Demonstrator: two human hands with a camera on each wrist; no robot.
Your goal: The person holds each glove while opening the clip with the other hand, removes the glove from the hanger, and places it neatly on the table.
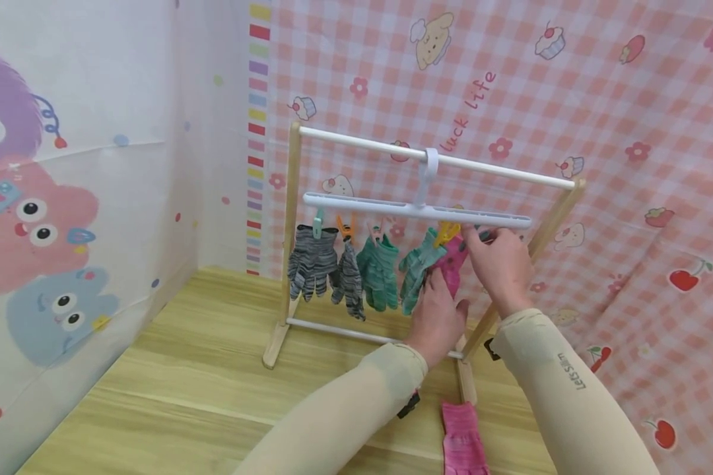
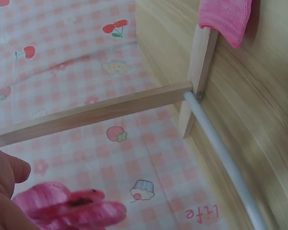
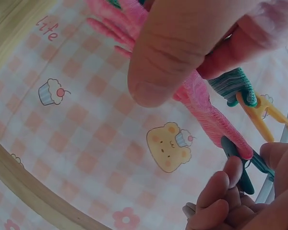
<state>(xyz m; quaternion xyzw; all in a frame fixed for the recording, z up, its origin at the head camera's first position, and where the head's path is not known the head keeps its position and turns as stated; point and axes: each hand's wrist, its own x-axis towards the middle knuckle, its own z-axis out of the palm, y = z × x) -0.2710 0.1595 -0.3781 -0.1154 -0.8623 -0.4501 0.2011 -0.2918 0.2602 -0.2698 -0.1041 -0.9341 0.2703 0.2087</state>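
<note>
My left hand (image 1: pixel 440 323) holds a pink glove (image 1: pixel 451 264) between its fingers, below the right end of a white hanger (image 1: pixel 386 208). Just above, my right hand (image 1: pixel 502 264) pinches a dark green clothespin (image 3: pixel 247 184) at the hanger. In the right wrist view, the clothespin's jaws sit over the edge of the pink glove's cuff. Left of it, a green glove (image 1: pixel 418 264) hangs tilted from a yellow clothespin (image 1: pixel 448 232). A second pink glove (image 1: pixel 463 439) lies flat on the table near the rack's right foot.
The hanger hooks over the top bar of a wooden rack (image 1: pixel 292 218). Another green glove (image 1: pixel 380 274) and two grey striped gloves, one wide (image 1: pixel 313 260) and one folded narrow (image 1: pixel 348 280), hang on clothespins at the left. A patterned cloth (image 1: pixel 356 53) stands behind the rack.
</note>
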